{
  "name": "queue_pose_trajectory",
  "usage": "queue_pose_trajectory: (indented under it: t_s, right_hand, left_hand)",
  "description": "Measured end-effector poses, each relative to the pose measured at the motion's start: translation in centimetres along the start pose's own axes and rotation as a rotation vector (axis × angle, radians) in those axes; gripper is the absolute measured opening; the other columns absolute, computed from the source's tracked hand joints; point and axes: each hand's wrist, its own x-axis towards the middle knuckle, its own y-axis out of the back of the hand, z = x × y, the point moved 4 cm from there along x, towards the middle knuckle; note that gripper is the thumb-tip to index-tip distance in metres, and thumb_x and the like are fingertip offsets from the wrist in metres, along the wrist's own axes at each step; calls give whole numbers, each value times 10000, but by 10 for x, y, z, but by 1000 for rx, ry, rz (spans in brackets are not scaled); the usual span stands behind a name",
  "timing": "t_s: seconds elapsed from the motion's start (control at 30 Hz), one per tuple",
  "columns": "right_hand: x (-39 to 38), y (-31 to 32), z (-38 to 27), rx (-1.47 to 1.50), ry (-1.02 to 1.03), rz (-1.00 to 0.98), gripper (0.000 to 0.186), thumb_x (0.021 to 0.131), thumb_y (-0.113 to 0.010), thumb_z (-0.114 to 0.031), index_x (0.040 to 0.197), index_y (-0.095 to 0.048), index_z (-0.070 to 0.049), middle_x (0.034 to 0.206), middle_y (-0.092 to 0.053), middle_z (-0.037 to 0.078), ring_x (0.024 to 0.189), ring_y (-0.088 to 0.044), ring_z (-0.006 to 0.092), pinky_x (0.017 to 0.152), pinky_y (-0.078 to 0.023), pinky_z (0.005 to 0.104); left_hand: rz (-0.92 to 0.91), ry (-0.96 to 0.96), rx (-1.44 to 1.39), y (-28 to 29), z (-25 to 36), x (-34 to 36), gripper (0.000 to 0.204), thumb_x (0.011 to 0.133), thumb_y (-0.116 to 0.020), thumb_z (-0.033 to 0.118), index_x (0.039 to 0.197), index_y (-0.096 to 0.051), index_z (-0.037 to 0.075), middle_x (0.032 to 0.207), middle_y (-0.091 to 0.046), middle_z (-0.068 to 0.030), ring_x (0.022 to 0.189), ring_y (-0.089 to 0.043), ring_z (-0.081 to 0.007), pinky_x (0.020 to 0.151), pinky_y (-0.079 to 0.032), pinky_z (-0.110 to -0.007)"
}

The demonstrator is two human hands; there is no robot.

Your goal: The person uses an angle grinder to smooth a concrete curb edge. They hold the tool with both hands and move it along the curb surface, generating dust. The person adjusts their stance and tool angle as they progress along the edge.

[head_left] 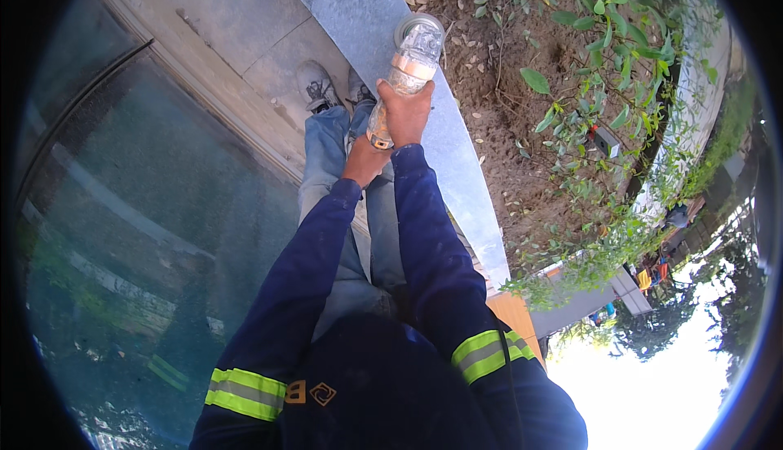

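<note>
A dusty angle grinder (pixel 414 65) with an orange and grey body points away from me over a pale grey stone ledge (pixel 447 136). At its far end the round disc and guard (pixel 418 27) lie over the ledge's soil-side edge; I cannot tell whether the disc touches the stone. My right hand (pixel 406 113) is wrapped round the middle of the grinder's body. Closer to me, my left hand (pixel 366 161) is closed round its rear end, partly hidden by the right wrist.
Right of the ledge is a soil bed (pixel 522 172) with dry leaves and leafy plants (pixel 620 58). A glass panel (pixel 163 189) stands at left beside a concrete walkway (pixel 245 13), where my shoes (pixel 318 85) show. A dark cable (pixel 507 360) hangs over my right sleeve.
</note>
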Motion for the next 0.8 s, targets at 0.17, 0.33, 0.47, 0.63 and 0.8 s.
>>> queue_pose_trajectory:
  t_s: [0.17,0.33,0.47,0.63,0.8]
  right_hand:
    - [8,-19,-13,-39,-15,-76,685,747,-912,-253,1217,-520,54,1061,-722,210,932,-732,304,856,-571,422]
    - [-15,-13,0,-86,-43,-91,764,722,-893,-386,1233,-514,36,1032,-741,277,986,-737,461,879,-561,516]
    - [-21,1,5,-93,-70,-28,713,739,-910,-303,1219,-527,58,1050,-729,242,965,-736,373,870,-564,464]
    - [5,2,-1,0,-13,-10,767,718,-895,-372,1248,-513,31,1055,-739,268,1003,-734,461,891,-557,521]
    - [8,-26,-23,-39,-2,-87,714,742,-918,-270,1231,-518,62,1056,-725,218,940,-737,319,860,-577,430]
  left_hand:
    - [33,43,-69,9,4,8,218,903,-757,155,1033,-694,-9,743,-687,-42,539,-606,-136,486,-466,-339]
    - [66,77,-42,11,-18,-9,221,898,-759,160,1020,-696,-13,745,-687,-52,530,-610,-142,482,-459,-347]
    - [22,75,-13,4,-25,-14,228,894,-761,168,1021,-701,-12,752,-696,-55,536,-621,-148,486,-462,-352]
    - [-22,-12,13,-2,6,4,201,900,-746,151,1022,-705,-2,759,-696,-57,546,-624,-144,488,-462,-351]
    - [53,47,-89,16,0,17,183,896,-745,136,1007,-701,-3,731,-684,-55,537,-620,-142,483,-465,-342]
